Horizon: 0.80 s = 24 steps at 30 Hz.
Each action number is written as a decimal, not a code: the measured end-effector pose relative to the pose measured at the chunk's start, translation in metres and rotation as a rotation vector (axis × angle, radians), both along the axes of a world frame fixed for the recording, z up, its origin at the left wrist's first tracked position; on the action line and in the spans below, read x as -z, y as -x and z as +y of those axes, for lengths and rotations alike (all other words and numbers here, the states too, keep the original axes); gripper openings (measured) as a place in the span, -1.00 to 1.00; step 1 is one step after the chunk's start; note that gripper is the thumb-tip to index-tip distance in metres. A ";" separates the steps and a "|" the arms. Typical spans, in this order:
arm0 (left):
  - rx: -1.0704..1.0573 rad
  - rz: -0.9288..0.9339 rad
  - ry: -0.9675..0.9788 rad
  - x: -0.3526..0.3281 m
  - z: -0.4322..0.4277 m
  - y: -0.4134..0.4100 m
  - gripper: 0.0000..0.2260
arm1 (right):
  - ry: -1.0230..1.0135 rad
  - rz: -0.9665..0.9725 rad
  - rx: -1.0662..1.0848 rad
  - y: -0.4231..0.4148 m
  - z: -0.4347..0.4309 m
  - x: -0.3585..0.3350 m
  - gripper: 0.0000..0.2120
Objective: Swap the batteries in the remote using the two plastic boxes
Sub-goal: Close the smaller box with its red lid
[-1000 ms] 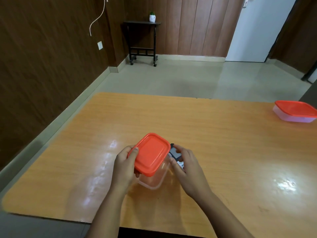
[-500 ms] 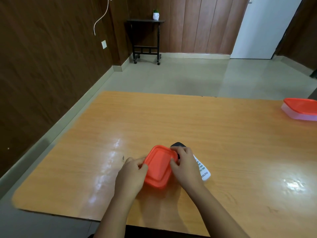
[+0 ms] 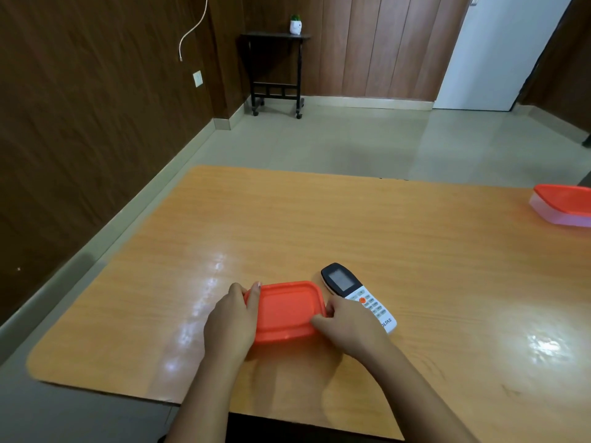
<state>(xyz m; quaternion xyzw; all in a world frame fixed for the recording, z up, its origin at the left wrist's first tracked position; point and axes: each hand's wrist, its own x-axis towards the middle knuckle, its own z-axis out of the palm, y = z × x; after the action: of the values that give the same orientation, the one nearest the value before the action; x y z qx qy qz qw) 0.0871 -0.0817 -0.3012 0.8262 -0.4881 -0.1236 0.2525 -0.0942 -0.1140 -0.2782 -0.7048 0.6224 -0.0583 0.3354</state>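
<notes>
A small plastic box with an orange lid (image 3: pixel 285 310) stands on the wooden table (image 3: pixel 351 238) near its front edge. My left hand (image 3: pixel 232 324) grips the box's left side, fingers curled over the lid's rim. On the lid's right edge, my right hand (image 3: pixel 350 327) pinches the rim. A white remote (image 3: pixel 358 295) with a dark screen lies face up just right of the box, partly behind my right hand. A second orange-lidded box (image 3: pixel 564 207) sits at the table's far right edge, cut off by the frame.
The table's left and front edges lie close to the near box. Beyond the table is a tiled floor, a dark side table with a small potted plant (image 3: pixel 295 24) against the wood-panelled wall, and a white door (image 3: pixel 499 49).
The box was tilted and lifted a second ago; it now sits flat on the table with the lid on top. The remote has come into full view beside it.
</notes>
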 end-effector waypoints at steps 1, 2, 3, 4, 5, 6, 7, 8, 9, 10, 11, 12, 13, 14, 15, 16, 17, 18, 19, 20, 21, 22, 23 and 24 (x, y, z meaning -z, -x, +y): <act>0.013 0.004 0.019 0.001 0.000 0.001 -0.62 | -0.002 -0.038 0.000 0.001 0.000 0.000 -0.83; 0.031 0.010 0.032 0.001 0.000 0.003 -0.63 | 0.012 -0.089 0.012 0.001 0.001 0.001 -0.80; 0.049 0.018 0.041 0.001 -0.001 0.004 -0.64 | 0.046 -0.140 0.035 0.001 0.002 0.003 -0.79; 0.067 0.030 0.059 0.001 -0.001 0.005 -0.65 | 0.100 -0.175 0.070 0.000 0.003 0.005 -0.77; 0.087 0.056 0.093 0.001 -0.002 0.007 -0.66 | 0.163 -0.193 0.113 -0.002 0.004 0.008 -0.72; 0.105 0.096 0.150 -0.001 -0.001 0.011 -0.65 | 0.224 -0.215 0.164 -0.004 0.006 0.010 -0.69; 0.114 0.140 0.225 -0.002 0.000 0.015 -0.65 | 0.273 -0.264 0.225 -0.005 0.007 0.012 -0.67; 0.108 0.185 0.301 -0.003 0.000 0.020 -0.63 | 0.307 -0.337 0.283 -0.005 0.008 0.012 -0.65; 0.088 0.237 0.351 -0.005 0.000 0.024 -0.62 | 0.333 -0.410 0.337 -0.006 0.009 0.012 -0.64; 0.061 0.305 0.368 -0.008 0.000 0.029 -0.61 | 0.359 -0.459 0.372 -0.006 0.009 0.011 -0.63; 0.032 0.396 0.355 -0.011 0.001 0.034 -0.60 | 0.381 -0.473 0.383 -0.006 0.011 0.010 -0.62; 0.006 0.497 0.318 -0.013 0.001 0.038 -0.59 | 0.391 -0.467 0.378 -0.007 0.012 0.010 -0.62; -0.020 0.580 0.275 -0.015 0.001 0.040 -0.58 | 0.392 -0.466 0.370 -0.008 0.014 0.009 -0.62; -0.039 0.622 0.246 -0.017 0.001 0.040 -0.56 | 0.384 -0.483 0.367 -0.010 0.016 0.009 -0.62; -0.047 0.640 0.235 -0.018 0.002 0.040 -0.54 | 0.369 -0.522 0.375 -0.011 0.018 0.008 -0.61; -0.049 0.657 0.244 -0.019 0.002 0.041 -0.53 | 0.339 -0.570 0.394 -0.012 0.020 0.007 -0.58; -0.052 0.678 0.271 -0.020 0.002 0.042 -0.53 | 0.296 -0.615 0.418 -0.012 0.020 0.005 -0.55; -0.057 0.696 0.303 -0.020 0.002 0.042 -0.52 | 0.247 -0.645 0.438 -0.013 0.020 0.003 -0.52; -0.058 0.703 0.333 -0.020 0.003 0.043 -0.52 | 0.204 -0.656 0.449 -0.013 0.019 0.000 -0.48; -0.056 0.702 0.359 -0.021 0.003 0.044 -0.53 | 0.184 -0.650 0.454 -0.013 0.018 -0.002 -0.47; -0.048 0.698 0.388 -0.021 0.003 0.045 -0.54 | 0.191 -0.642 0.459 -0.012 0.018 -0.003 -0.48; -0.035 0.700 0.418 -0.021 0.004 0.046 -0.55 | 0.213 -0.641 0.467 -0.012 0.017 -0.005 -0.48; -0.020 0.701 0.445 -0.022 0.004 0.048 -0.56 | 0.241 -0.653 0.476 -0.011 0.017 -0.005 -0.48; -0.007 0.701 0.459 -0.023 0.004 0.049 -0.56 | 0.264 -0.666 0.484 -0.009 0.016 -0.005 -0.47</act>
<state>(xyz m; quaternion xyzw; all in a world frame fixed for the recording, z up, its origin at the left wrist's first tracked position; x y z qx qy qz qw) 0.0380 -0.0781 -0.2783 0.6581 -0.3846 -0.2845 0.5814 -0.0848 -0.0980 -0.2735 -0.5182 0.6145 -0.4387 0.4017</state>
